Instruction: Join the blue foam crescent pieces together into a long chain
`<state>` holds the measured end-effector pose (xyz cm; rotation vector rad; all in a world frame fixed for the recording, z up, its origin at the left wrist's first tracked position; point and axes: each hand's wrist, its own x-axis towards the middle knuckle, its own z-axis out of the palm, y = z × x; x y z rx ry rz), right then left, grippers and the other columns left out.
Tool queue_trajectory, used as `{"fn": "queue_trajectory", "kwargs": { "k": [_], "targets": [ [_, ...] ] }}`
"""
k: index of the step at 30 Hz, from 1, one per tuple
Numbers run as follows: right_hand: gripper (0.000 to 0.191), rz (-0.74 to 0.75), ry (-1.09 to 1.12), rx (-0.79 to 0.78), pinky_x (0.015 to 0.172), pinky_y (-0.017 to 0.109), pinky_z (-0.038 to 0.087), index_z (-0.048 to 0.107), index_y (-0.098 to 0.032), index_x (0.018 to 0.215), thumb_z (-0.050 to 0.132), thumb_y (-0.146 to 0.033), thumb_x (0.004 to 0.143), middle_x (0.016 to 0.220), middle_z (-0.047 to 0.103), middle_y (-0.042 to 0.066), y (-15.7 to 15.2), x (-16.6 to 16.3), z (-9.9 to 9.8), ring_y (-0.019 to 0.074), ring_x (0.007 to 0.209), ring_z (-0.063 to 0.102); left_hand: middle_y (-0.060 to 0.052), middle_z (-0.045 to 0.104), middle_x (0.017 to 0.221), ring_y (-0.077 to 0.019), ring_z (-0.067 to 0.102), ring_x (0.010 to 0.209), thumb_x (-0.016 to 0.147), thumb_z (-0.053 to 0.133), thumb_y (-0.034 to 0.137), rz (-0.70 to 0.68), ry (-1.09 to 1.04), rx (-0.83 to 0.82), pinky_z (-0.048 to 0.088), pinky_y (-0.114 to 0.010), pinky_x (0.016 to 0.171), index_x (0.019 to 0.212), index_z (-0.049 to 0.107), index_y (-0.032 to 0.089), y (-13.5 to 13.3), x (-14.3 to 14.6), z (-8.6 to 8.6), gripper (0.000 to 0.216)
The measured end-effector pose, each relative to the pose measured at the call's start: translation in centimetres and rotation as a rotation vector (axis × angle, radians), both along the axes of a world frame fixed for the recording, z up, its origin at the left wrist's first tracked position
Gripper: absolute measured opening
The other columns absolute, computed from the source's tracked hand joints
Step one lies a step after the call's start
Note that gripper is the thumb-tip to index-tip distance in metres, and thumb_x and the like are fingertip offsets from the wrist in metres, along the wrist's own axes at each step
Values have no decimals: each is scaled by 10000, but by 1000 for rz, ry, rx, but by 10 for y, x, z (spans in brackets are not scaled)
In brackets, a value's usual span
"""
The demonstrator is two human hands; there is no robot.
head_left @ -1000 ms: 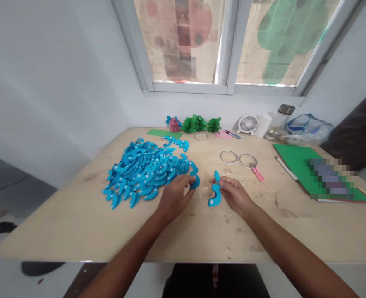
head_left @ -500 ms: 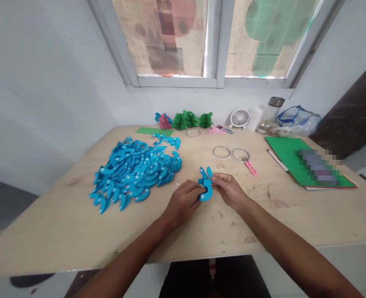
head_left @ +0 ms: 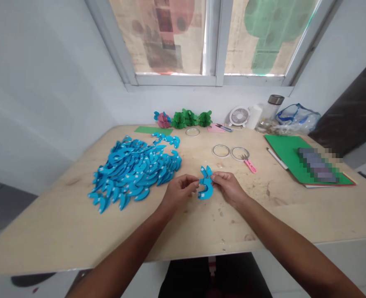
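Note:
A curved blue paper cutout [head_left: 209,192] with two ear-like points and small white tape squares is upright over the table in front of me. My right hand [head_left: 228,186] pinches its right edge between thumb and fingers. At the cutout's left side is my left hand [head_left: 181,191], thumb and fingertips closed together. Whether something small sits in that pinch, or whether it touches the paper, I cannot make out. Left of my hands lies a large heap of similar blue paper cutouts [head_left: 133,165], many bearing white squares.
Beyond my hands lie tape rolls [head_left: 221,151] and pink-handled snips [head_left: 249,164]. A green folder [head_left: 288,161] and a white pen [head_left: 277,159] lie at right. Along the wall stand green paper figures [head_left: 189,118], a small fan [head_left: 239,116] and a bottle [head_left: 271,107].
My left hand has drawn back slightly leftward from the cutout, with its fingertips now pinched together. The right hand keeps its hold on the cutout in nearly the same place.

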<state>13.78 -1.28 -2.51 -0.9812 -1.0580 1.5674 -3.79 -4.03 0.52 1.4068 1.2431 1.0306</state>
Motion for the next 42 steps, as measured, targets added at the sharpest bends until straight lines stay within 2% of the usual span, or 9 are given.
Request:
{"fn": "queue_trajectory", "kwargs": {
  "k": [6, 10, 14, 16, 21, 29, 42],
  "targets": [
    [194, -36, -46, 29, 593, 249, 362, 666, -158, 616, 700, -342, 664, 576, 610, -1, 1, 1, 1, 106, 547, 496, -42, 649, 569, -112, 536, 494, 620, 701, 313, 19, -168, -187, 408, -214, 460, 618, 619, 135, 19, 9, -2, 196],
    [201, -105, -71, 22, 566, 247, 356, 681, -162, 683, 692, -362, 660, 584, 612, 0, 2, 0, 1, 108, 533, 488, -31, 655, 613, -122, 582, 552, 611, 733, 326, 88, -333, -256, 442, -222, 510, 666, 629, 139, 31, -4, 3, 220],
    [216, -112, -111, 14, 517, 236, 323, 666, -161, 648, 680, -376, 661, 542, 582, -11, 0, -1, 4, 95, 491, 444, -17, 635, 609, -116, 585, 577, 586, 768, 305, -47, -506, -356, 459, -230, 569, 644, 618, 140, 31, -9, 8, 231],
    [216, -119, -146, 23, 513, 235, 316, 661, -160, 633, 672, -372, 667, 537, 576, -12, -1, -2, 6, 95, 495, 442, -18, 626, 601, -112, 572, 568, 568, 778, 281, -103, -494, -366, 454, -232, 576, 632, 623, 130, 28, -5, 6, 226],
    [211, -85, -148, 49, 537, 241, 339, 662, -156, 633, 674, -364, 668, 555, 575, -11, -1, -3, 5, 105, 521, 464, -16, 613, 556, -98, 528, 528, 601, 741, 268, -122, -411, -295, 408, -217, 533, 590, 628, 127, 19, 10, -5, 181],
    [209, -79, -173, 29, 517, 234, 321, 664, -153, 636, 683, -359, 663, 549, 565, -19, -2, -3, 5, 95, 507, 441, -31, 647, 559, -119, 548, 510, 597, 715, 291, -20, -328, -250, 426, -237, 524, 594, 636, 136, 19, 13, -12, 174],
    [175, -73, -186, 23, 534, 238, 358, 697, -159, 677, 683, -333, 658, 555, 593, -5, -3, -3, 9, 110, 526, 481, -46, 675, 571, -133, 575, 499, 580, 710, 286, 68, -298, -231, 435, -235, 491, 639, 663, 139, 17, 16, -15, 165]
  ]
}}
